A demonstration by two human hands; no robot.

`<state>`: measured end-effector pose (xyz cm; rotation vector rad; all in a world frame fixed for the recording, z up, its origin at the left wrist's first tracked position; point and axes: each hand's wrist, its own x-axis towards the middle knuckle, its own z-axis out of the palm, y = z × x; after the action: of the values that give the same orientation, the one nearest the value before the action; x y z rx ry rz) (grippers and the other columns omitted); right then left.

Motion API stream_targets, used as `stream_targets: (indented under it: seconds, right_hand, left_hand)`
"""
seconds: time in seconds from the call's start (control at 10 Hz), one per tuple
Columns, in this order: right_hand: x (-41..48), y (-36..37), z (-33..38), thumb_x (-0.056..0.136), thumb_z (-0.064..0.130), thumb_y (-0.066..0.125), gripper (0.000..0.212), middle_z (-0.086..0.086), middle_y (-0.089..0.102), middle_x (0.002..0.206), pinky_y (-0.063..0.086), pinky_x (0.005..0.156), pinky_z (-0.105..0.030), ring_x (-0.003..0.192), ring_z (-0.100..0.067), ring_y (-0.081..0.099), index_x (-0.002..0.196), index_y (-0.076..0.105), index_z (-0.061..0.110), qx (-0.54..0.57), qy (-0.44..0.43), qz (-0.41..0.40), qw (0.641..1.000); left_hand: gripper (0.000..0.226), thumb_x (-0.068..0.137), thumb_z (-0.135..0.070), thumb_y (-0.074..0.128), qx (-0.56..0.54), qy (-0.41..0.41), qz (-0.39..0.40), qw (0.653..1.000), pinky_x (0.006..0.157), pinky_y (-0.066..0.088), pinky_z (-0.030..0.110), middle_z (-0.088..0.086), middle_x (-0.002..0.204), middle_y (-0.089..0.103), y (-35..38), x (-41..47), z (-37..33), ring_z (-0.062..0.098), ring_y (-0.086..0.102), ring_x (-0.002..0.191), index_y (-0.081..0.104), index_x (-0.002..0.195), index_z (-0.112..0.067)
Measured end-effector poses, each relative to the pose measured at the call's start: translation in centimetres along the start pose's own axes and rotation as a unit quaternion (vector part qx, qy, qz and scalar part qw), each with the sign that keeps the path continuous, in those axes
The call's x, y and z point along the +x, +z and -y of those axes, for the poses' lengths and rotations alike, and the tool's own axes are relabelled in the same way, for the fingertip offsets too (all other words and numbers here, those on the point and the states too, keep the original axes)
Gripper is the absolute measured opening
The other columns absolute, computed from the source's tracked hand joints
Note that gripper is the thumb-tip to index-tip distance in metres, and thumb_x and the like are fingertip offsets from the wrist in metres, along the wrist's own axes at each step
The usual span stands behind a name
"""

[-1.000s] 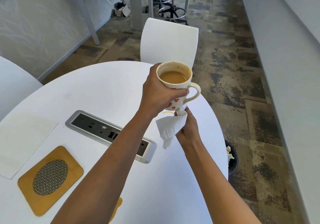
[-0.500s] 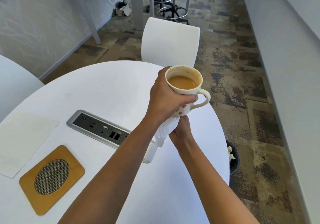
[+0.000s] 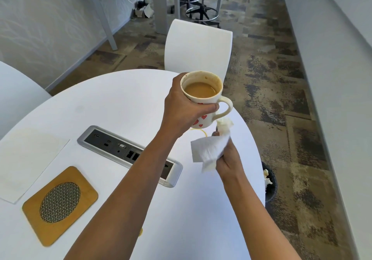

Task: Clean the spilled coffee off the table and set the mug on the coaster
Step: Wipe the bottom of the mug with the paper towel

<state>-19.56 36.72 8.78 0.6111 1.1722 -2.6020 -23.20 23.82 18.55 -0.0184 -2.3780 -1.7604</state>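
My left hand grips a cream mug with red hearts and holds it above the white round table, near its far right edge. The mug has milky coffee in it and stains on its rim. Just below and right of the mug, my right hand is closed on a crumpled white paper towel. A thin yellowish coffee ring shows on the table under the mug. The wooden coaster with an oval mesh centre lies at the near left.
A silver power and data panel is set into the table's middle. A white sheet lies at the left. A white chair stands behind the table. A black bin with crumpled paper sits on the floor at the right.
My right hand has come out from under the mug and moved down and right with the towel. The mug stays lifted in my left hand.
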Motion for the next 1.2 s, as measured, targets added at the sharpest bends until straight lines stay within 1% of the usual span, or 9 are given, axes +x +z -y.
stream_targets:
  seconds: [0.1,0.2,0.3,0.4,0.6,0.8,1.0,1.1,1.2]
  right_hand:
    - [0.9,-0.5,0.5,0.093,0.013,0.046,0.043,-0.007,0.058,0.116,0.049,0.090,-0.035,0.101,-0.021,0.058,0.136,0.043,0.011,0.056,-0.008,0.036,0.998]
    - [1.1,-0.7,1.0,0.090,0.010,0.048,0.039,-0.008,0.060,0.117,0.040,0.101,-0.043,0.103,-0.022,0.058,0.128,0.051,0.015,0.111,-0.028,0.053,0.992]
    - [1.3,-0.6,0.8,0.088,0.003,0.050,0.030,-0.006,0.066,0.107,0.050,0.089,-0.042,0.095,-0.022,0.063,0.102,0.067,0.023,0.136,-0.054,0.041,0.988]
    - [1.2,-0.5,0.9,0.085,-0.005,0.052,0.031,-0.004,0.069,0.096,0.057,0.075,-0.036,0.085,-0.020,0.066,0.100,0.063,0.020,0.170,-0.071,0.001,0.983]
    - [1.0,-0.5,1.1,0.091,0.003,0.052,0.020,0.004,0.074,0.075,0.057,0.067,-0.031,0.068,-0.014,0.069,0.089,0.064,0.018,0.135,-0.093,-0.081,0.983]
    - [0.6,-1.5,0.8,0.093,0.004,0.041,0.026,0.002,0.071,0.077,0.054,0.062,-0.015,0.066,-0.005,0.066,0.097,0.067,0.009,0.112,-0.107,-0.116,0.981]
    - [-1.7,1.0,-0.4,0.090,0.017,0.061,0.014,0.003,0.070,0.112,0.052,0.079,-0.023,0.102,-0.010,0.063,0.098,0.072,0.019,-0.049,-0.229,-0.137,0.962]
    - [-2.9,2.7,-1.5,0.085,0.011,0.067,0.019,0.007,0.069,0.104,0.049,0.085,-0.033,0.098,-0.014,0.062,0.093,0.069,0.029,-0.090,-0.322,-0.133,0.933]
    - [-3.1,3.7,-1.4,0.082,0.010,0.070,0.032,-0.008,0.067,0.108,0.051,0.086,-0.039,0.094,-0.024,0.064,0.096,0.057,0.035,-0.066,-0.340,-0.141,0.928]
  left_hand:
    - [0.084,0.047,-0.033,0.088,-0.001,-0.007,-0.005,1.000,0.083,0.049,0.026,-0.019,0.110,0.055,-0.2,-0.2,0.3,0.004,0.054,0.102,0.044,0.119,-0.034]
    - [0.084,0.048,-0.032,0.089,0.004,-0.010,-0.008,1.000,0.084,0.049,0.027,-0.020,0.109,0.053,-0.4,-0.3,0.4,0.006,0.054,0.103,0.043,0.118,-0.036]
    - [0.085,0.048,-0.032,0.088,0.006,-0.011,-0.008,1.000,0.085,0.050,0.029,-0.017,0.112,0.054,-0.4,-0.4,0.2,0.007,0.054,0.104,0.044,0.120,-0.033]
    - [0.084,0.050,-0.030,0.089,0.002,-0.013,-0.010,1.000,0.089,0.052,0.034,-0.014,0.115,0.056,-0.5,-0.4,0.0,0.008,0.055,0.106,0.045,0.121,-0.032]
    - [0.085,0.050,-0.029,0.089,-0.005,-0.024,-0.009,1.000,0.089,0.052,0.036,-0.012,0.117,0.056,-0.6,-0.4,-0.2,0.009,0.055,0.107,0.044,0.122,-0.031]
    - [0.087,0.045,-0.036,0.086,-0.008,-0.031,-0.015,0.999,0.087,0.052,0.035,-0.011,0.118,0.057,-0.7,-0.3,-0.5,0.010,0.056,0.107,0.044,0.121,-0.032]
    - [0.088,0.042,-0.038,0.084,-0.009,-0.030,-0.028,0.999,0.087,0.052,0.032,-0.011,0.118,0.058,-0.6,-0.2,-0.7,0.009,0.056,0.106,0.045,0.121,-0.031]
    - [0.087,0.047,-0.034,0.088,0.010,-0.022,-0.023,0.999,0.088,0.051,0.031,-0.011,0.118,0.057,-0.3,-0.3,-0.6,0.010,0.055,0.106,0.044,0.122,-0.030]
    - [0.085,0.054,-0.032,0.088,0.033,-0.006,-0.016,0.999,0.085,0.049,0.025,-0.009,0.122,0.055,-0.2,-0.5,-0.5,0.010,0.054,0.107,0.042,0.125,-0.029]
